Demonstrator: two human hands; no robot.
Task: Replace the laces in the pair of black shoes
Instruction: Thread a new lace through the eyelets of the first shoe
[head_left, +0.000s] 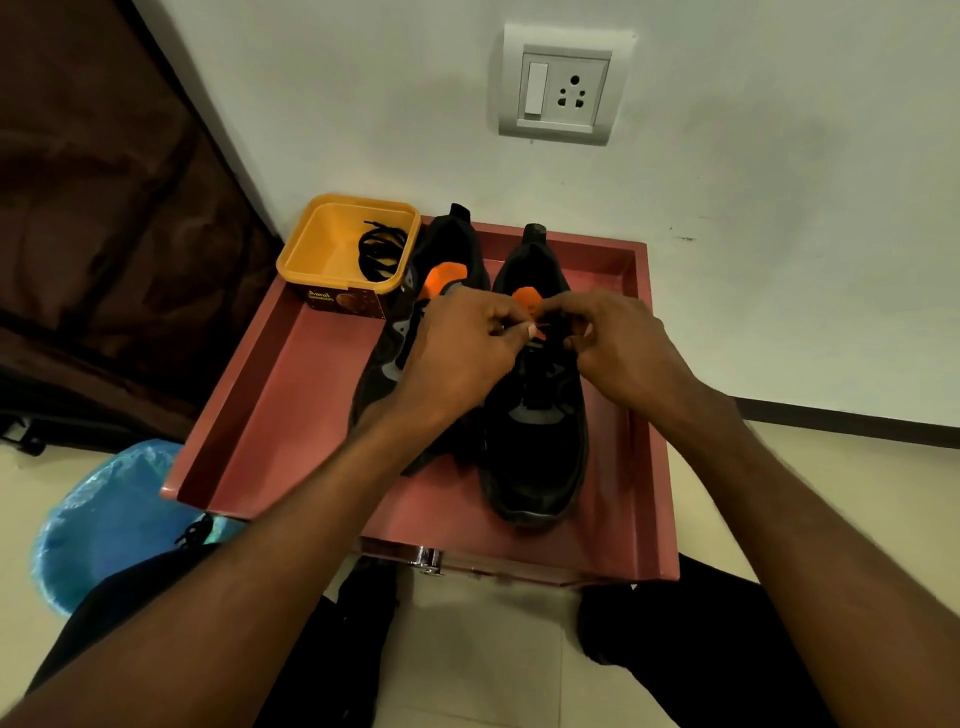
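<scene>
Two black shoes stand side by side in a red tray (291, 395), toes toward the person, heels toward the wall. Far left of both hands, on the floor: a blue-lined bin (104, 514). Up and left of the left hand, at the tray's back corner: a yellow tub (322, 244) holding a coiled black lace (382, 252).

The left shoe (415, 312) lies partly under the left wrist, untouched. The left hand (462, 353) has fingers curled, thumb and fingertips pinching something small at the throat of the right shoe (535, 426); a lace end, I judge, though it is too dark to confirm. The right hand (618, 348) meets it from the other side, fingers likewise curled and pinching at the same spot, just below the orange tongue tab (524, 299).

Key relation: the right shoe's long axis runs straight away from the person, directly beneath and between both hands; the spare lace sits nearer the left hand.
</scene>
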